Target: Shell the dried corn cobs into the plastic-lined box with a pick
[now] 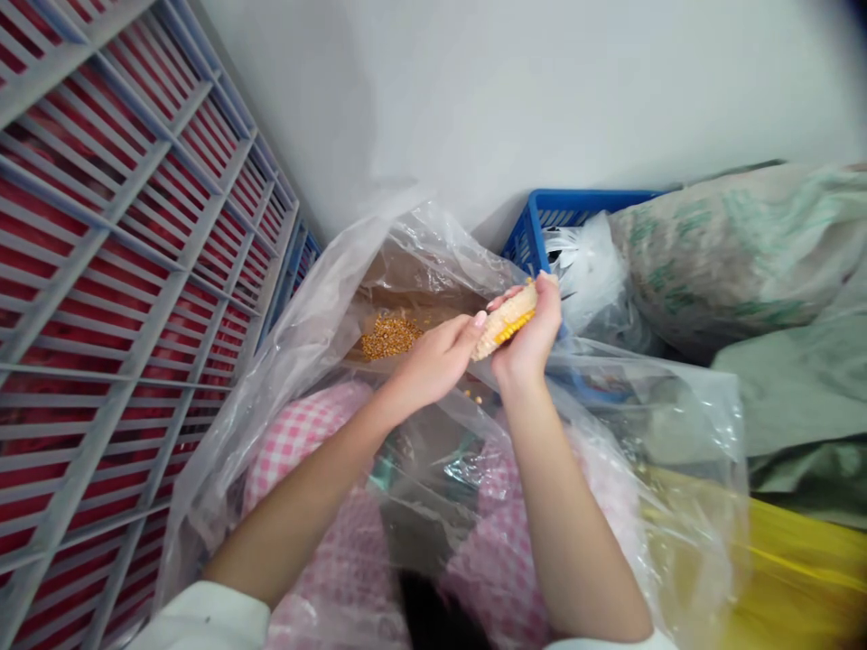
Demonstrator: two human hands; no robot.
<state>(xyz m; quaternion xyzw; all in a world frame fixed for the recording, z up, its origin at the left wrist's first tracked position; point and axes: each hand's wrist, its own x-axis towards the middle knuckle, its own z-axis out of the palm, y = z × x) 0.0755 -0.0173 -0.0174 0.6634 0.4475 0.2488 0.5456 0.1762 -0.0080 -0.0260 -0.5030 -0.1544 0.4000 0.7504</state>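
Both hands are closed around one corn cob (499, 327), held tilted above an open clear plastic bag (284, 379). Much of the cob is bare and pale, with a strip of yellow kernels left along its lower side. My left hand (440, 357) grips the near end, thumb laid on the cob. My right hand (532, 338) wraps the far end from the right, its thumb pointing up. Below and to the left, a pile of loose corn kernels (391, 338) lies inside the bag. A few more kernels are scattered under my hands.
A grey plastic crate (135, 235) with red contents stands along the left. At the right are a blue basket (535, 230), a white plastic bag (589, 271), a stuffed woven sack (738, 253) and yellow material (799, 569). A white wall (474, 90) rises behind.
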